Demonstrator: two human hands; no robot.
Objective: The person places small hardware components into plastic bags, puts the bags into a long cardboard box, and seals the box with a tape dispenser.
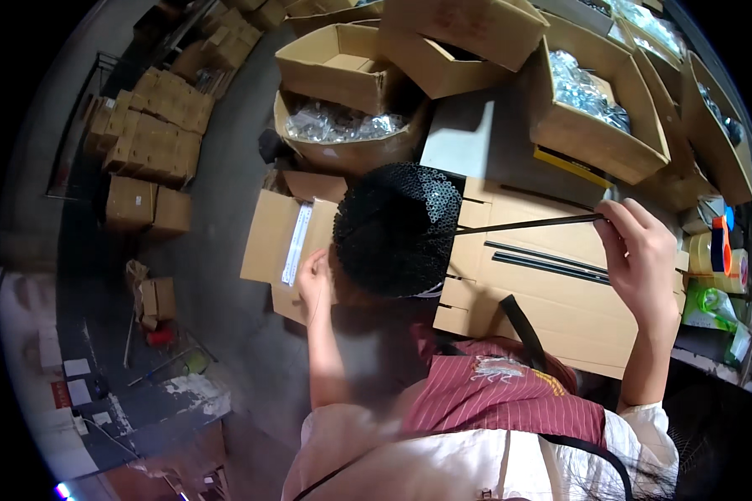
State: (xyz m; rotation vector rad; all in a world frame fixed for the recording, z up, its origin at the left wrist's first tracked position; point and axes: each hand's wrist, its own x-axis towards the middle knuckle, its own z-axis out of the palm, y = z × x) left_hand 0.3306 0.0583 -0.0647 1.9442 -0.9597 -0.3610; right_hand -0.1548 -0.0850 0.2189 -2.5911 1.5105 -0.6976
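My right hand (641,255) pinches one end of a thin black tube (526,224) between thumb and fingers. The tube's other end reaches the large round bundle of black tubes (401,234), whose many hollow ends face up. To the left of that bundle is my left hand (314,282), its fingers loosely bent beside an opened cardboard box (263,234) with a white label strip (297,242). Nothing shows in the left fingers. Several loose black tubes (551,268) lie on a flat cardboard sheet (551,321), just left of my right hand.
Cardboard boxes with clear plastic bags (342,125) stand beyond the bundle. Another open box (597,104) of bagged parts sits at the far right. Tape rolls (710,250) and a green packet (710,307) lie on the right. Stacked cartons (159,125) line the left.
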